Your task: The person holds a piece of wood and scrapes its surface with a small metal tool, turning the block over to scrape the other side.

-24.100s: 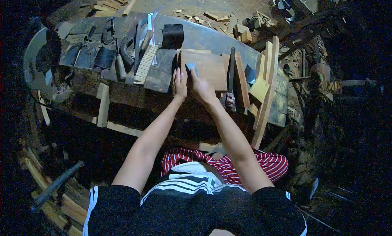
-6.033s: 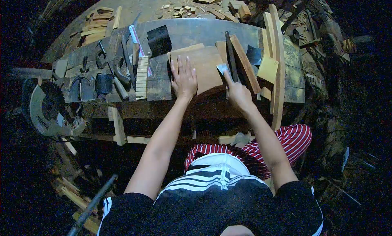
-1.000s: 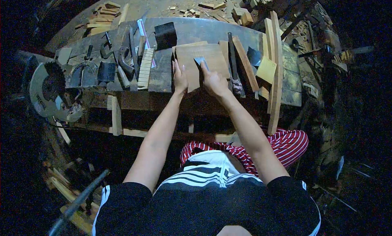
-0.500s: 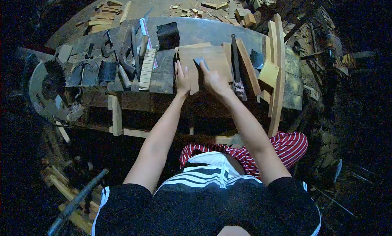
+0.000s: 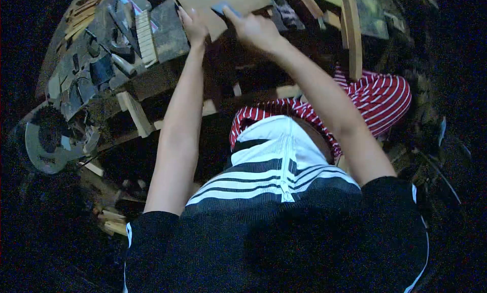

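A flat light-brown wooden board (image 5: 210, 0) lies at the top centre on the dark workbench (image 5: 170, 37). My left hand (image 5: 194, 27) rests against the board's left edge, its fingers spread and pointing away from me. In my right hand (image 5: 256, 31) is a small blue-grey piece (image 5: 223, 9), pressed onto the board's face with the index finger stretched along it. The underside of that piece is hidden. Left of the board lies a pale slatted wooden strip (image 5: 145, 39).
Hand tools and a dark curved piece (image 5: 101, 69) lie on the bench's left side. A circular saw blade guard (image 5: 38, 148) stands at the far left. Long wooden strips (image 5: 353, 34) project over the bench edge at right. Striped red cloth (image 5: 380, 102) covers my legs.
The view has tilted down and turned, so the bench and both hands appear higher in the picture. My right hand still holds the blue-grey piece on the board.
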`<state>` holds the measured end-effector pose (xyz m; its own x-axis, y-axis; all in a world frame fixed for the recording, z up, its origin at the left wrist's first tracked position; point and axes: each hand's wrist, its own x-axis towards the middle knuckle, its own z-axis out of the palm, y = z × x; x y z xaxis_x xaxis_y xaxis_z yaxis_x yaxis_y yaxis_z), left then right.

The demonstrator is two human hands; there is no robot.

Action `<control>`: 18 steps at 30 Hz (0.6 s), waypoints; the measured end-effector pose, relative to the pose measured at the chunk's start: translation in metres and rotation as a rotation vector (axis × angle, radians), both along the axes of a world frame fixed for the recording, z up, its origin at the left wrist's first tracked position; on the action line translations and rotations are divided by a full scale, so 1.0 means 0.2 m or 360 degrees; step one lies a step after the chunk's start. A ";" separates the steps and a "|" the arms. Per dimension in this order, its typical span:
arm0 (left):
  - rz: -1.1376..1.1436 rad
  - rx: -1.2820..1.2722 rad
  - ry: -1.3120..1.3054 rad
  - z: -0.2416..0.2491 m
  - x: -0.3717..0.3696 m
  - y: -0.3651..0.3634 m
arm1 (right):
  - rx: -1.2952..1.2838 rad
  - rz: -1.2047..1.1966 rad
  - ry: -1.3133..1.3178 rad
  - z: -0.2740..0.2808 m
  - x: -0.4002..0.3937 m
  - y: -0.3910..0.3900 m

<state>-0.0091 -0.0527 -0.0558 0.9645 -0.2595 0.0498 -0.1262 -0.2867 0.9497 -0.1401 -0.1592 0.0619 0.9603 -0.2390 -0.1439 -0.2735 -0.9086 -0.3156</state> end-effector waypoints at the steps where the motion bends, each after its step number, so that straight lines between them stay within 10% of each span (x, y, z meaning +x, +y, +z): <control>1: -0.0024 0.0014 0.0004 -0.05 0.01 0.00 | 0.0003 0.0011 -0.0207 -0.13 0.12 -0.05; 6: -0.0021 -0.0009 -0.0154 -0.14 0.09 -0.01 | 0.0843 -0.0573 -0.0494 -0.13 0.26 -0.07; 8: -0.0062 -0.0171 -0.0070 -0.17 0.11 0.00 | 0.0032 -0.0058 -0.0111 -0.06 0.06 -0.06; 18: -0.0069 -0.0038 -0.0008 -0.02 0.03 0.03 | 0.0014 -0.0096 -0.0056 -0.09 0.19 -0.06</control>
